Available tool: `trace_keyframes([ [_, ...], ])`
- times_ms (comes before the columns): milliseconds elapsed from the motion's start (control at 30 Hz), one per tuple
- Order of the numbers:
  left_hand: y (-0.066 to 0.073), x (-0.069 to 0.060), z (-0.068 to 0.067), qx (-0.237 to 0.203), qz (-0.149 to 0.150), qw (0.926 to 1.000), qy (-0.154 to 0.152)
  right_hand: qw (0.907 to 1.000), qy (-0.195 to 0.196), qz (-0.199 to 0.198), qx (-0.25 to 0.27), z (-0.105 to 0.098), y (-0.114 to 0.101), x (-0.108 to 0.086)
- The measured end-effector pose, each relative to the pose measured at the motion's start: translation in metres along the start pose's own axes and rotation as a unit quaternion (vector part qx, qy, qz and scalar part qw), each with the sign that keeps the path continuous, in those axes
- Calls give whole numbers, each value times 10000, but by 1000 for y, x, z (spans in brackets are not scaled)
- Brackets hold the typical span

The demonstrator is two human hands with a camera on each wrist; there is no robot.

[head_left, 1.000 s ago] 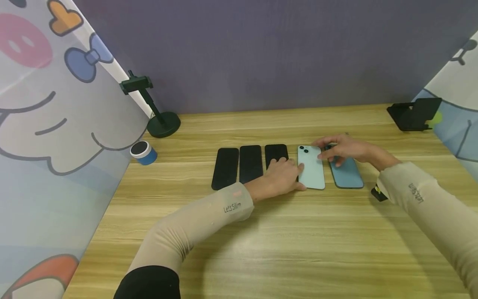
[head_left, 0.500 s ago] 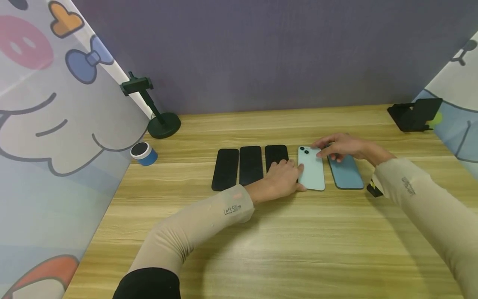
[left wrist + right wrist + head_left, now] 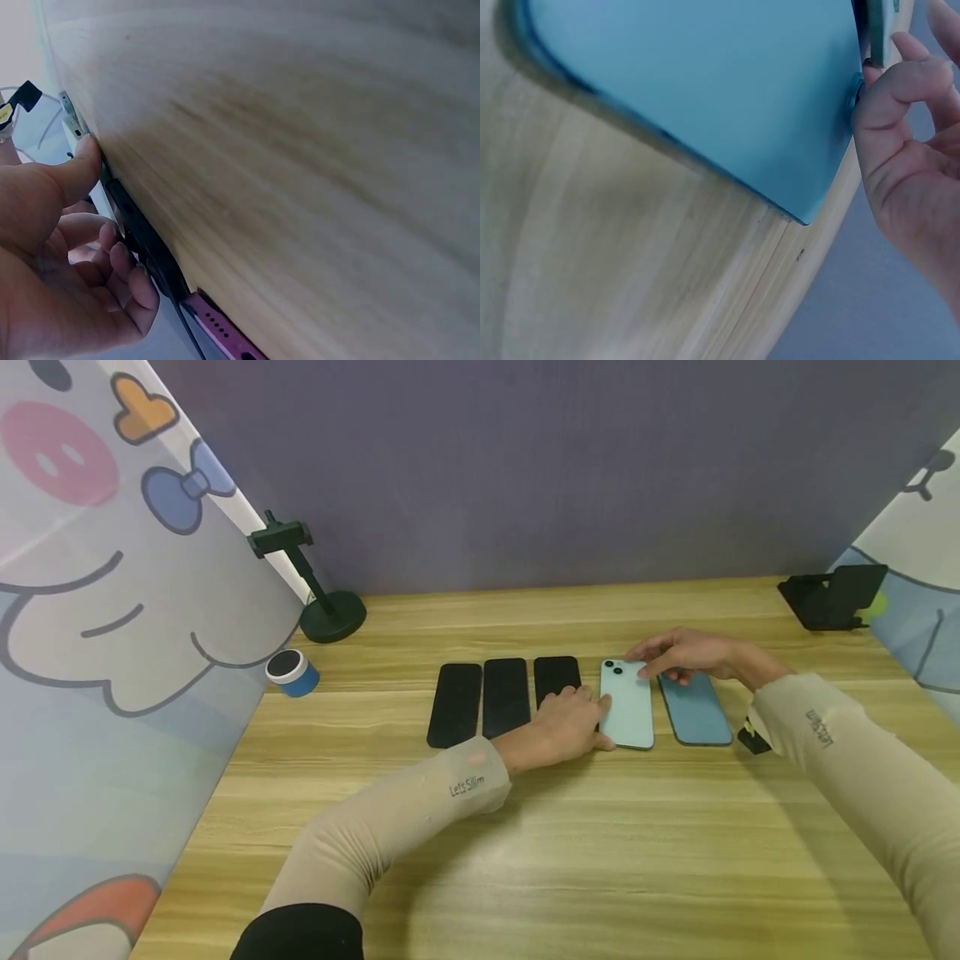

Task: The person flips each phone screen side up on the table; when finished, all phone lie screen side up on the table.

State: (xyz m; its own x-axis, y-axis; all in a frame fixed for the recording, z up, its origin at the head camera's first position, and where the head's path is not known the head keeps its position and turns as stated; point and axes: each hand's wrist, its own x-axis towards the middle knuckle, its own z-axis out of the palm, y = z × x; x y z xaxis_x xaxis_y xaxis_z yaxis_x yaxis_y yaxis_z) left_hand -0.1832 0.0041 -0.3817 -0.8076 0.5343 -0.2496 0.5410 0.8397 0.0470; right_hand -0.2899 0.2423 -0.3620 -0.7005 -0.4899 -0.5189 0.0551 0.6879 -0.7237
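A pale mint smartphone (image 3: 627, 710) lies back up on the table, its camera lenses at the far end. My left hand (image 3: 562, 722) grips its near left corner, forefinger on the long edge and thumb at the bottom. The thumb and forefinger of my right hand (image 3: 686, 653) hold its far right corner. Under the right hand lies a blue smartphone (image 3: 697, 710), its far end hidden. Three dark-faced phones line up to the left: a left one (image 3: 453, 706), a middle one (image 3: 506, 697) and a right one (image 3: 557, 673), partly covered by my left hand.
A dark green stand with a round base (image 3: 333, 617) is at the back left, near a blue-and-white tub (image 3: 293, 673). A black folding stand (image 3: 836, 596) sits at the back right. A grey partition (image 3: 525, 477) rises behind the wooden table (image 3: 600, 860).
Both hands stay at the mint phone's corners. The right hand has shifted very slightly, with its fingers drawn in from over the blue phone. The head view has tilted up a little.
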Motion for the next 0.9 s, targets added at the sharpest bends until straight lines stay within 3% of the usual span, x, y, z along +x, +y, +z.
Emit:
trace_keyframes([
  [333,-3,1,0,-48,53,10000,-53,9992,-50,71,388,-4,5,4],
  [900,-7,1,-1,-119,141,9996,-193,9986,59,66,518,0,3,-3],
])
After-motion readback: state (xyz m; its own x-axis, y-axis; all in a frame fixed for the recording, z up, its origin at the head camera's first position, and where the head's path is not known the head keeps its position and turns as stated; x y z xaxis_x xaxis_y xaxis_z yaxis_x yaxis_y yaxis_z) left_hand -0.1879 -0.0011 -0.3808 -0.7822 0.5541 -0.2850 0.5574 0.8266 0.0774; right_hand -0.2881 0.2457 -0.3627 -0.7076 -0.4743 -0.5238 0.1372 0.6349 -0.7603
